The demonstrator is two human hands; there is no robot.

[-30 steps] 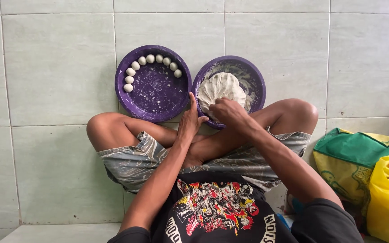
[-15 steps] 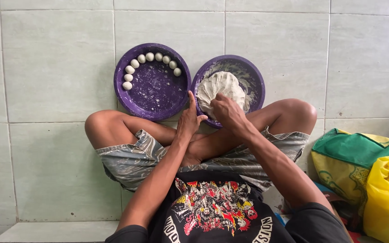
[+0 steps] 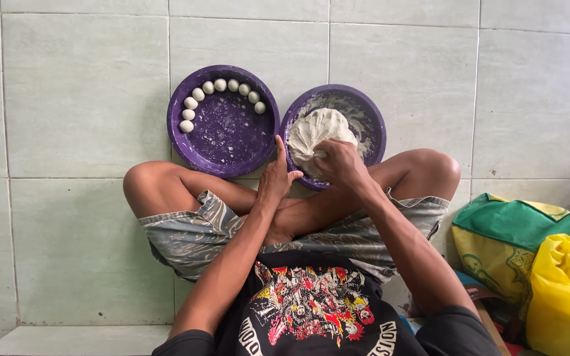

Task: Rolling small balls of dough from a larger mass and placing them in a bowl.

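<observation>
Pale green floor tiles [image 3: 80,86] with thin grout lines are filling the whole background, and a person is sitting cross-legged on them in patterned grey shorts [image 3: 192,237] and a black printed shirt [image 3: 311,310].

Two round purple trays are lying side by side on the floor in front of the knees, their rims nearly touching. In the right tray [image 3: 371,115] a big lump of dough [image 3: 315,128] is sitting — off-white, rough and lumpy on top, pushed toward the tray's near-left side, with floury smears streaking the bare purple around it. The left tray [image 3: 232,161] is dusted with specks of flour and is carrying a curved row of small dough balls [image 3: 222,86], smooth and pale, running along its far-left rim.

The right hand [image 3: 341,161] is pressing down on the near edge of the dough, its fingers curled together and pinching into the mass; a bit of dough is showing between the fingertips. The left hand [image 3: 277,175] is standing edge-on between the two trays — fingers straight and held together, flat and holding nothing, its side resting against the right tray's near-left rim, just beside the dough.

At the right edge a green and yellow cloth bag [image 3: 522,231] is lying next to a bright yellow plastic bag [image 3: 569,296].
</observation>
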